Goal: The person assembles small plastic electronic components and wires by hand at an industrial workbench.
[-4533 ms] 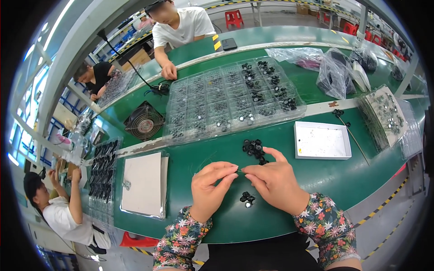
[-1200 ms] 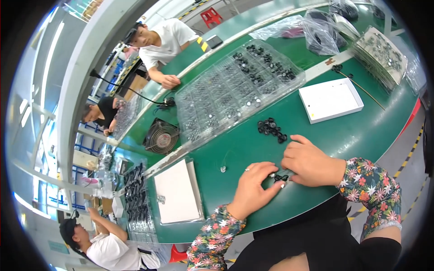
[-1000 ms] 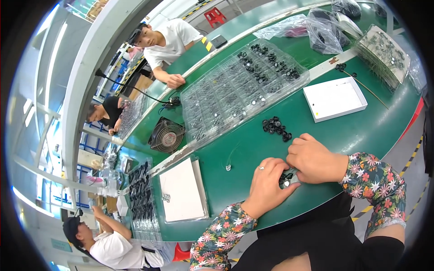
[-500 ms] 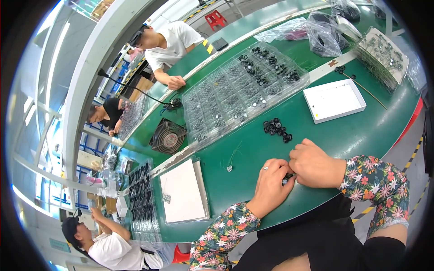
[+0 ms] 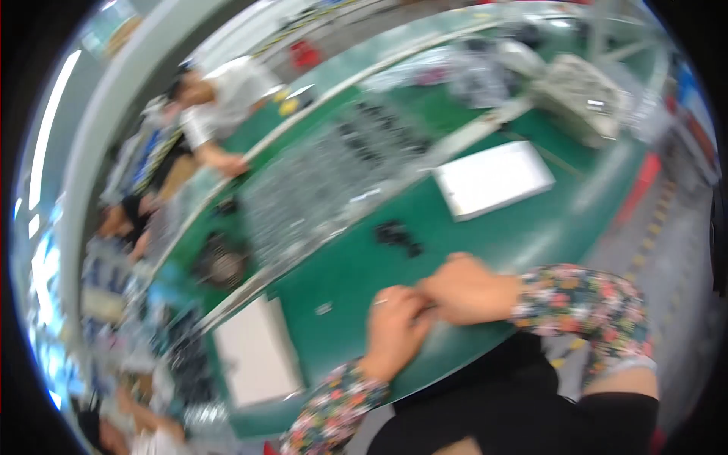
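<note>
My left hand [image 5: 396,332] and my right hand [image 5: 472,292] meet above the front part of the green table [image 5: 334,265]. Fingers on both are bent and pressed together around a small dark part [image 5: 430,305], mostly hidden between them and blurred. Just beyond my hands lies a little heap of black parts [image 5: 398,236]. A tiny pale piece [image 5: 324,309] rests on the table to the left of my left hand. Patterned sleeves cover both my forearms.
A white box lid or shallow tray [image 5: 494,182] sits beyond my right hand. Farther off lies a clear compartment tray [image 5: 303,182] with black parts. A white board or pad [image 5: 258,353] is at left, a small fan [image 5: 224,262] behind it. Other people work across and to the left.
The whole view has swung and blurred, so the table and things on it sit farther left in the picture. My hands remain together over the table.
</note>
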{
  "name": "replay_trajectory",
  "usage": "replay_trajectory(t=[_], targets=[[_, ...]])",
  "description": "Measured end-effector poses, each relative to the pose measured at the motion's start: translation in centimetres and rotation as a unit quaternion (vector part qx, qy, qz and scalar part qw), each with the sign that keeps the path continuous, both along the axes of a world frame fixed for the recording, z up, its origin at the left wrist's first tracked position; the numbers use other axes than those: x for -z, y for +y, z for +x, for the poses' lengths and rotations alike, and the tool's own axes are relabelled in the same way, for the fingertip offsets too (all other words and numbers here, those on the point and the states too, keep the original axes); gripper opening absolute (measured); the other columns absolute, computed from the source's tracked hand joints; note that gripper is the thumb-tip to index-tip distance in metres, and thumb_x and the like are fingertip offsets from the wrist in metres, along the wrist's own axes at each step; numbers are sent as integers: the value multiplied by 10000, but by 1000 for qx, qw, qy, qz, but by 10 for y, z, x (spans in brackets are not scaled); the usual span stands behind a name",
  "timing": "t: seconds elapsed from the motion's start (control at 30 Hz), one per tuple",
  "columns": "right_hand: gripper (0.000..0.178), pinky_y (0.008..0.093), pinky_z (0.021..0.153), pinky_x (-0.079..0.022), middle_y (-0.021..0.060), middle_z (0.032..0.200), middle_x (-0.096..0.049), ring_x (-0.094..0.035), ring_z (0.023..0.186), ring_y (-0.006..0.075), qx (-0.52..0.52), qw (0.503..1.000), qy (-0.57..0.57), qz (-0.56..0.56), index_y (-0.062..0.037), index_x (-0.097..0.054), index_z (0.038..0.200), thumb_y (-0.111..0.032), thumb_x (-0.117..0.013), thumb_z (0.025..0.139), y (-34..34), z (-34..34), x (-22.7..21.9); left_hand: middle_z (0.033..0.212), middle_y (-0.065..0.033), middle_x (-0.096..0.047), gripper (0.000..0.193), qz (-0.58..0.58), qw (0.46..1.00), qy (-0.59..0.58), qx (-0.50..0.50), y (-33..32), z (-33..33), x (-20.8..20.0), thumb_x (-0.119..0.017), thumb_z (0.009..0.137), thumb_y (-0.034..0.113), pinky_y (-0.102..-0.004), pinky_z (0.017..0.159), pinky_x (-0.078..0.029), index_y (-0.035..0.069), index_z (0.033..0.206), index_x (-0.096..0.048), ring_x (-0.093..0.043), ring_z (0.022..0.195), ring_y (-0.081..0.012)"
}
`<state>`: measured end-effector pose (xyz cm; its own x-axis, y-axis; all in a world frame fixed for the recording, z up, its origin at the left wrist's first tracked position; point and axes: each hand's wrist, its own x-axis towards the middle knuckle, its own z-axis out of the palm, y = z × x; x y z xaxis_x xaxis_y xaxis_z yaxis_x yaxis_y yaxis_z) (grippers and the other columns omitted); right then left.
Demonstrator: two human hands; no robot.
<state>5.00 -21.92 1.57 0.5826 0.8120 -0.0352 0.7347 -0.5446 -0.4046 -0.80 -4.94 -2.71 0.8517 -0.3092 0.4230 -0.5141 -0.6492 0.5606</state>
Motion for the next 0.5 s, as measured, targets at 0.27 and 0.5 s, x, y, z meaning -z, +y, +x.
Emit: replay_trajectory(t=[0.27, 0.5], targets=[[121, 364, 748, -338, -13, 612, -612, -590, 643, 181, -19, 988, -147, 32, -178, -583, 589, -215, -616, 700, 40, -10, 21, 910, -165, -598, 174, 42, 999, 11, -27, 26, -8, -4, -688, 760, 97, -422, 789, -423, 23, 897, -611, -544, 883, -351], [170, 440, 802, -345, -3, 681, -646, -604, 677, 200, -43, 969, -241, -24, -148, -643, 637, -259, -582, 750, 37, -9, 38, 985, -183, -616, 239, 65, 998, 13, -25, 14, -9, -12, -690, 801, 118, -447, 845, -431, 3, 1003, -634, -553, 950, -378]])
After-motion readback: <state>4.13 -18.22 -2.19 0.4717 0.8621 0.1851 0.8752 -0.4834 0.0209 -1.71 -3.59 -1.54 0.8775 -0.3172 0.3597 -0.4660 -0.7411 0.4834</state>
